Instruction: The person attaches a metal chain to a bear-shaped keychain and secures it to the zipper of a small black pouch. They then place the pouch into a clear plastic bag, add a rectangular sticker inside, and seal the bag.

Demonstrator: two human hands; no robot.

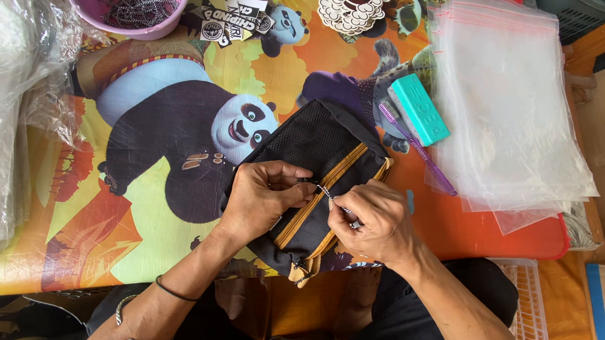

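Observation:
A black pouch (315, 139) with a mesh panel and orange zip trims lies on a colourful cartoon table cover (176, 73). My left hand (263, 195) presses on the pouch and pinches at the zip line. My right hand (376, 221) holds a small silver chain (327, 193) at the same zip spot, its fingers closed on it. Both hands meet at the middle of the pouch.
A teal box (420, 108) and a purple toothbrush (417, 148) lie right of the pouch, beside a stack of clear zip bags (510, 100). A pink bowl (136, 11) of chains and sticker piles (353, 4) sit at the far edge. Crumpled plastic (7, 101) is at left.

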